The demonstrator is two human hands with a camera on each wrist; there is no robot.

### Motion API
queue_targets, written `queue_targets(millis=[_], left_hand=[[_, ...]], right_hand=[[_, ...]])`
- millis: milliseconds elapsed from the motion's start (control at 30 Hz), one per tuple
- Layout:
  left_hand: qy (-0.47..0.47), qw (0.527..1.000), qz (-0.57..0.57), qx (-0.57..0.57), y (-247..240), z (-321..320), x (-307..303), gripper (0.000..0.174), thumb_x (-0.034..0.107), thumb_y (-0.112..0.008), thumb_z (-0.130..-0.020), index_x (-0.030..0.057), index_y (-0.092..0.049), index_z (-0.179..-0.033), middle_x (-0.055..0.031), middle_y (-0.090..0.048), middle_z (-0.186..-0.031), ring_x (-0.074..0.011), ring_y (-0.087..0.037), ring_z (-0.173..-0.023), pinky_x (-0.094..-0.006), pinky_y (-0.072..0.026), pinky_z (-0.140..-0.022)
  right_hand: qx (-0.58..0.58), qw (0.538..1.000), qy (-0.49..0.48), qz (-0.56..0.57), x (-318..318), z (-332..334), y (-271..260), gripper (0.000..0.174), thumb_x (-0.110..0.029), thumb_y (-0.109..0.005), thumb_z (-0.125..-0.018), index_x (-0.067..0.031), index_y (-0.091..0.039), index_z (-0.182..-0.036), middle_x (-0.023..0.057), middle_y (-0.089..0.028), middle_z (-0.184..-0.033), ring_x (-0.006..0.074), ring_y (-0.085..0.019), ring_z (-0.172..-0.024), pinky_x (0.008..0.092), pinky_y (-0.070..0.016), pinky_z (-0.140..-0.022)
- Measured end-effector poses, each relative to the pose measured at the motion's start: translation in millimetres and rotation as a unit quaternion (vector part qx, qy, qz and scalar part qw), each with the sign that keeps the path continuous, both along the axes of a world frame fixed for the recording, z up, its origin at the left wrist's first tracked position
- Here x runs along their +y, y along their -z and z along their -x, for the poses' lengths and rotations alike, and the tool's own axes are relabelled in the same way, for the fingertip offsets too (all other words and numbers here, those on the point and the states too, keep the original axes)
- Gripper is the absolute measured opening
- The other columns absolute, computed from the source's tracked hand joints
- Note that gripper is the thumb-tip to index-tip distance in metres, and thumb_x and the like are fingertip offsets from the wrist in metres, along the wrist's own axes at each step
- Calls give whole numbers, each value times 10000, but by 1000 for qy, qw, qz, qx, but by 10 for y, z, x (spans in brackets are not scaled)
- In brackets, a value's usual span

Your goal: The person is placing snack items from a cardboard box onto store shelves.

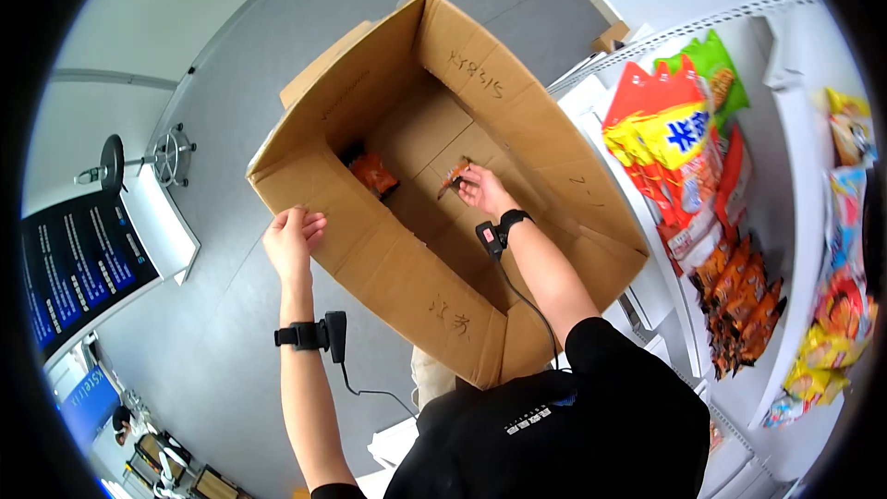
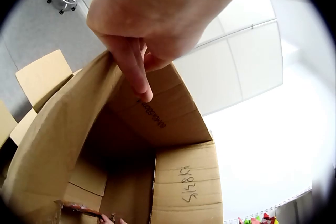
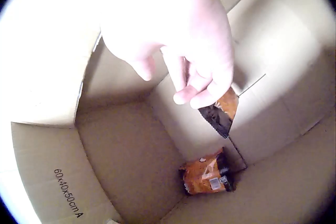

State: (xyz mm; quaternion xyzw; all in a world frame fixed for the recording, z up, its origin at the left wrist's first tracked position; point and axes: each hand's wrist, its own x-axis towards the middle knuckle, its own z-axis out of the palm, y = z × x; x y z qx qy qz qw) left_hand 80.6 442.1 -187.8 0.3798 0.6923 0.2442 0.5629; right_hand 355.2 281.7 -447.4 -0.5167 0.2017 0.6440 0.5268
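Snack bags [image 1: 679,143] crowd the white shelf [image 1: 792,222]; a stool [image 1: 171,155] stands apart.

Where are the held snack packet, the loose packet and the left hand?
held snack packet [image 3: 220,113]: right wrist view, middle of the part showing.
loose packet [image 1: 374,174]: head view, middle of its orange face.
left hand [image 1: 291,240]: head view, back of the hand.
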Motion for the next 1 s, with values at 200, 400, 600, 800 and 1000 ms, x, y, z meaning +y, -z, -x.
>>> queue_targets(millis=[200, 400, 600, 800, 1000], left_hand=[[48, 998, -17, -36, 37, 76, -30, 202, 124, -526, -861, -55, -584, -934, -137, -662, -792, -169, -661, -677, -242, -529, -580], [87, 994, -25, -60, 74, 163, -35, 181, 94, -517, -846, -55, -572, -932, -131, -661, -816, -176, -666, -701, -245, -527, -593], [128, 987, -46, -89, 216, 267, -2, 180, 84, -508, -853, -69, -583, -909, -134, -658, -804, -189, -665, -707, -254, -531, -591], [187, 976, -71, -83, 380, 311, -79, 181, 94, -509, -844, -63, -590, -886, -113, -649, -742, -157, -640, -641, -240, -500, -540], [282, 958, -58, -10, 128, 112, -340, 167, 146, -559, -810, -16, -595, -790, -49, -570, -608, -112, -516, -479, -244, -378, -407]], right_hand=[[8, 1000, 9, 3, -607, 78, -994, 440, -361, -490, -906, -7, -516, -1165, 48, -536, -930, 150, -515, -778, 330, -469, -747], [-40, 998, 19, -45, -1203, 162, -1615, 412, -357, -521, -899, -34, -523, -1155, 74, -542, -1026, 161, -524, -767, 344, -481, -741], [-79, 994, 53, -61, -1589, 323, -2154, 426, -336, -518, -908, -5, -496, -1175, 86, -511, -1163, 154, -522, -763, 337, -489, -724], [-133, 987, 37, -88, -1835, 477, -2804, 403, -336, -519, -912, -2, -524, -1139, 68, -512, -1184, 151, -517, -762, 324, -491, -725], [-267, 956, -77, -89, -2124, 668, -3315, 405, -349, -505, -923, 5, -530, -1120, 59, -529, -1133, 121, -527, -736, 274, -481, -701]])
